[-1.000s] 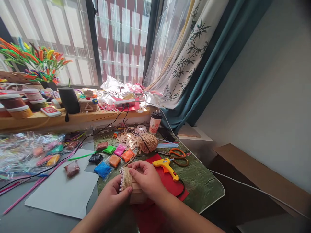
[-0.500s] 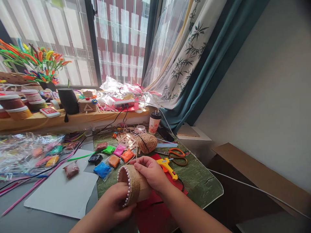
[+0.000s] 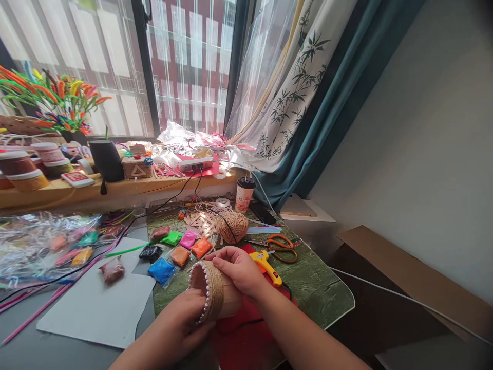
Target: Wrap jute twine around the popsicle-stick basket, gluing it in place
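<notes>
A round pale container [image 3: 230, 299] lies tilted on its side, with brown twine [image 3: 216, 290] wound in a band near its mouth and white pearl beads [image 3: 208, 288] lining the rim. My left hand [image 3: 188, 313] grips it by the rim, with fingers inside the opening and the rest underneath. My right hand [image 3: 236, 270] is closed at the top of the twine band, thumb and forefinger pinching the loose strand against the container. Behind the hands sits the ball of twine [image 3: 232, 227]. A yellow glue gun [image 3: 265, 266] lies right of my right hand.
Orange-handled scissors [image 3: 283, 246] lie beyond the glue gun. Small colored clay packets [image 3: 201, 247] and wooden sticks [image 3: 202, 222] are spread behind the container. A lidded paper cup [image 3: 245, 195] stands at the back, beside a phone [image 3: 263, 212]. White board [image 3: 96, 308] lies left.
The container has shifted slightly right and turned a little in my hands. The strand that stood upright above my right fingers now shows shorter and slants.
</notes>
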`<state>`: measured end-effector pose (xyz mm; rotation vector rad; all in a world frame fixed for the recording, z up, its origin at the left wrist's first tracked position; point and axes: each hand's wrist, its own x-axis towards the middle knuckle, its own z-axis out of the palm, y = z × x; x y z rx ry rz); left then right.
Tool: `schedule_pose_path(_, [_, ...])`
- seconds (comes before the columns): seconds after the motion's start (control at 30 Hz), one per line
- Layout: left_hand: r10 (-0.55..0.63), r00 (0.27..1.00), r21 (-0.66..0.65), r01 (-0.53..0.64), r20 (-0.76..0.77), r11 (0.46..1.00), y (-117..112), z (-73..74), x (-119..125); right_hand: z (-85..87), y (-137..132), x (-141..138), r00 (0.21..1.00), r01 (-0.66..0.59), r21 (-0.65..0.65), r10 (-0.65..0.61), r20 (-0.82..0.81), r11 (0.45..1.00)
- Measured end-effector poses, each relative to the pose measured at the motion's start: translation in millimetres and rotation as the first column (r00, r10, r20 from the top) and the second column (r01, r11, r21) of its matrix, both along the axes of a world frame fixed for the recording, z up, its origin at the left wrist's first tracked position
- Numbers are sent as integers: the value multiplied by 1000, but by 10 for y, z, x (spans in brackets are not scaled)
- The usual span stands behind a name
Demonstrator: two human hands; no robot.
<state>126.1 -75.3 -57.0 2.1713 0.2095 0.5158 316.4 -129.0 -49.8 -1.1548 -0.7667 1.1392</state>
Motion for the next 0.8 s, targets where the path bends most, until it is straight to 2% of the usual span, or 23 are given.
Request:
schedule_pose_path(0.1, [-65, 997, 58, 68, -43, 996, 2, 23, 19, -49, 5, 21, 1000, -17, 13, 17, -6, 1000])
schedule_pose_path(0.2, [-34, 998, 81, 39, -60, 996, -8, 31, 17, -82, 6, 12, 1000, -15, 21, 15, -4, 1000])
schedule_pose_path(0.27, [6, 997, 51, -1, -83, 999, -15, -1, -5, -88, 5, -21, 999, 12, 24, -13, 43, 1000])
schedule_pose_path(0.37, [69, 992, -120, -81, -103, 990, -13, -102, -47, -83, 5, -110, 988, 39, 37, -44, 146, 999])
schedule_pose_path(0.47, [151, 985, -331, -171, -85, 928, -8, -194, -48, -96, 12, -210, 970, 25, 48, -36, 240, 999])
schedule_pose_path(0.57, [208, 976, -441, -217, -68, 871, -18, -215, -11, -124, 27, -269, 947, 39, 49, -52, 317, 998])
schedule_pose_path(0.7, [250, 965, -412, -262, -83, 873, -46, -198, 13, -127, 45, -258, 952, 56, 30, -62, 301, 998])
schedule_pose_path(0.8, [266, 961, -347, -274, -70, 897, -39, -192, -6, -89, 70, -210, 977, 23, 12, -24, 210, 1000])
